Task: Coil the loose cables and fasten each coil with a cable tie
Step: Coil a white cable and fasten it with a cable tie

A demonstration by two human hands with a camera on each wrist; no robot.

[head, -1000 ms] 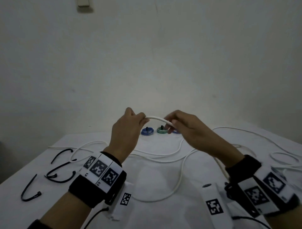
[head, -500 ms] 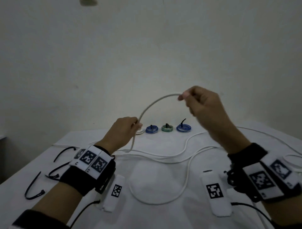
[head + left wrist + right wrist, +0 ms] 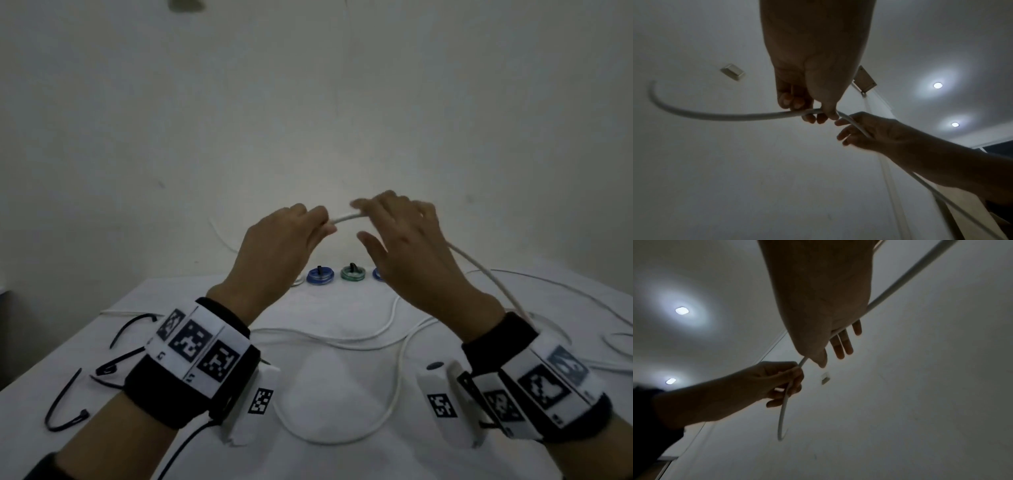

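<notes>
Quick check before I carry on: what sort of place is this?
Probably a plain indoor room used as a workbench: a table under a white cloth against a bare wall, recessed ceiling lights, and black cable ties laid out.

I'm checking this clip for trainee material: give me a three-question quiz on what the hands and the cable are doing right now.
1. True or false: the left hand pinches the white cable.
2. The right hand's fingers are: A) fisted on the cable, B) spread, cable running under the palm, C) resting on the table.
3. Where do the black cable ties lie relative to the person?

Key: 1 true. 2 B. 3 On the white table, to the person's left, none of them in a hand.
</notes>
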